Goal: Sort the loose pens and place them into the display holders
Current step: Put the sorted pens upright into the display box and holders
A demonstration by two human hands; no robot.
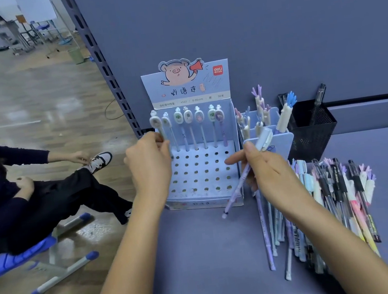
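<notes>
A blue pig-printed display holder [202,178] with rows of holes stands on the shelf; several charm-topped pens [200,126] stand in its back row. My left hand [149,163] pinches a pale charm-topped pen [156,124] at the holder's back left corner. My right hand [269,174] grips a lilac pen [238,185], held slanted in front of the holder's right side, tip down. A pile of loose pens [324,206] lies on the shelf to the right, partly hidden by my right arm.
A second blue holder [285,139] with antler-topped pens stands to the right of the first, then a black mesh cup [315,136] with a black pen. A person sits on a blue chair [13,259] at left, beyond the shelf edge.
</notes>
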